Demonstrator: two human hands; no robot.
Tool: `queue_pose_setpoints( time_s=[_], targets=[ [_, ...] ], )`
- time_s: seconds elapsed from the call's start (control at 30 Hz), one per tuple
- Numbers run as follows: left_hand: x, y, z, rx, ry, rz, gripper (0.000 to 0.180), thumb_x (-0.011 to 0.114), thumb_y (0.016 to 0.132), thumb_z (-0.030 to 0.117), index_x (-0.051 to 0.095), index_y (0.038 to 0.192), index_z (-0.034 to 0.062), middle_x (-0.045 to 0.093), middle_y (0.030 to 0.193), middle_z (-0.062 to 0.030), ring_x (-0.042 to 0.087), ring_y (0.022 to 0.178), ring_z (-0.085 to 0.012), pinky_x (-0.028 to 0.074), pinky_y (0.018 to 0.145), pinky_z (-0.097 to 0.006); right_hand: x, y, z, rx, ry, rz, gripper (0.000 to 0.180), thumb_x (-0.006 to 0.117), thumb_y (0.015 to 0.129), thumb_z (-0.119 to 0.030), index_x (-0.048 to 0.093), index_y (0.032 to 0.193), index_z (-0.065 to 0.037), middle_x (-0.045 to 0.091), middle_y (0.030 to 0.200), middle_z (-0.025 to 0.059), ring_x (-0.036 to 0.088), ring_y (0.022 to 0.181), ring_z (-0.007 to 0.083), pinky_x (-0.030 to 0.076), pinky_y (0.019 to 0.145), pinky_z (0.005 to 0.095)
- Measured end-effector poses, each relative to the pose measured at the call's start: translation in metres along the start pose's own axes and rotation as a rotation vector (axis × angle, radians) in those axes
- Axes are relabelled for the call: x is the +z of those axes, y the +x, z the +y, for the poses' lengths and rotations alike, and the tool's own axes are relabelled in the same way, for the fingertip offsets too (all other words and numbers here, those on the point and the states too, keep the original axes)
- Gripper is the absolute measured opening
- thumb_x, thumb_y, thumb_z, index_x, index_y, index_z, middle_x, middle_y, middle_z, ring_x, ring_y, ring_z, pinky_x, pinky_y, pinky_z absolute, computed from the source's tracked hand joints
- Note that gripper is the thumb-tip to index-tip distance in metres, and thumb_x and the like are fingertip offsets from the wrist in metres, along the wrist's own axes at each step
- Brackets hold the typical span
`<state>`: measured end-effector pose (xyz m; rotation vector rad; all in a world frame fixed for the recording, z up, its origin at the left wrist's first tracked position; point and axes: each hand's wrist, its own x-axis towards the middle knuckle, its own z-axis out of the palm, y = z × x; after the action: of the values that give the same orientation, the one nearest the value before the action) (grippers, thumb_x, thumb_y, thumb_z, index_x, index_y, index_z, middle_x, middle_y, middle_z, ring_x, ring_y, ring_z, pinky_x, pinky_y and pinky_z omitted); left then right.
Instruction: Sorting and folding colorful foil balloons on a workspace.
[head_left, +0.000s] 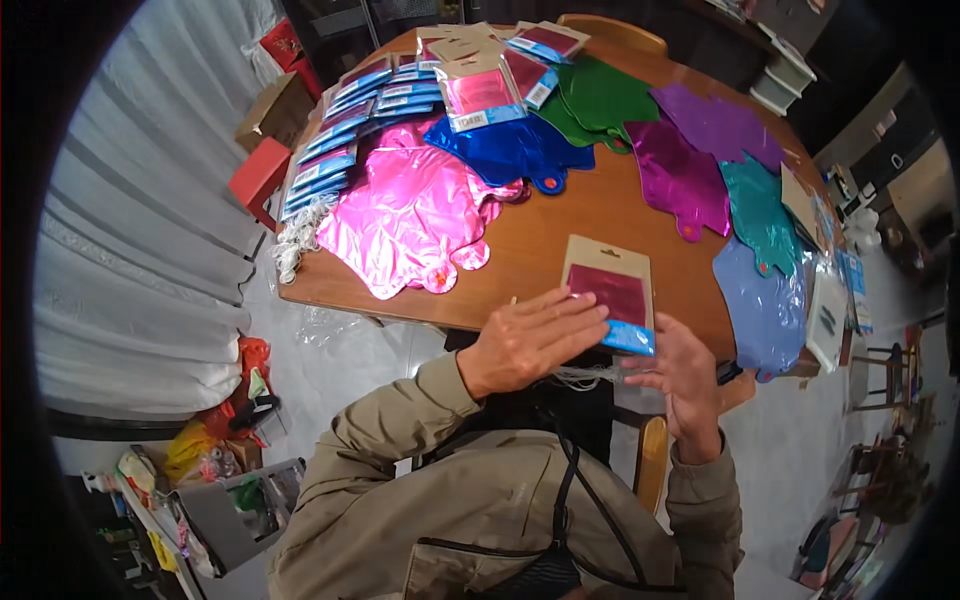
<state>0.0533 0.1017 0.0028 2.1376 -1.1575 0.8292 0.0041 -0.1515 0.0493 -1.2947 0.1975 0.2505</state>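
Observation:
A flat retail packet (612, 262) lies at the near edge of the wooden table, with a tan card top, a hang hole, a dark pink foil window and a blue lower band. Across its lower left part rests my left hand (535, 340), fingers stretched out flat. My right hand (685, 375) is beside the packet's lower right corner, palm turned inward and fingers apart; whether a fingertip touches the edge I cannot tell. Thin white strings (585, 378) hang just below the packet, between the hands.
Flat foil balloons cover much of the table (560, 225): pink (400, 210), blue (515, 150), green (610, 95), purple (715, 130), magenta (680, 175), teal (760, 205) and pale blue (765, 305). Overlapping packets (340, 130) line the far left, near bundled white string (297, 240). A red stool (262, 175) stands left.

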Motion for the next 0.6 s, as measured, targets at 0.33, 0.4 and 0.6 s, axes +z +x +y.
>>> queue_pose_setpoints(
  time_s=[0.33, 0.4, 0.6],
  targets=[
    [-0.007, 0.007, -0.005, -0.36, -0.336, 0.397, 0.035, 0.074, 0.092, 0.005, 0.07, 0.126, -0.0005, 0.067, 0.141, -0.016, 0.065, 0.131, -0.0328, 0.053, 0.112, -0.043, 0.019, 0.133, -0.074, -0.129, -0.254, 0.026, 0.025, 0.067, 0.101, -0.011, 0.064, 0.121, 0.004, 0.073, 0.092, 0.0138, 0.072, 0.07, 0.0147, 0.06, 0.062, 0.0208],
    [-0.003, 0.003, -0.007, -0.348, -0.319, 0.381, 0.034, 0.073, 0.092, 0.004, 0.069, 0.125, -0.0011, 0.067, 0.139, -0.0163, 0.066, 0.13, -0.0333, 0.053, 0.111, -0.043, 0.031, 0.194, -0.094, -0.207, -0.361, -0.033, 0.024, 0.068, 0.102, -0.012, 0.065, 0.119, 0.003, 0.073, 0.09, 0.0125, 0.071, 0.069, 0.0133, 0.059, 0.062, 0.0195],
    [0.005, 0.003, -0.018, -0.348, -0.283, 0.308, 0.031, 0.072, 0.091, -0.001, 0.068, 0.122, -0.0028, 0.069, 0.133, -0.0171, 0.068, 0.124, -0.0346, 0.056, 0.105, -0.041, 0.074, 0.356, -0.133, -0.295, -0.399, -0.062, 0.041, 0.072, 0.102, -0.019, 0.061, 0.134, 0.004, 0.074, 0.104, 0.017, 0.072, 0.075, 0.016, 0.059, 0.063, 0.0201]
  ],
)
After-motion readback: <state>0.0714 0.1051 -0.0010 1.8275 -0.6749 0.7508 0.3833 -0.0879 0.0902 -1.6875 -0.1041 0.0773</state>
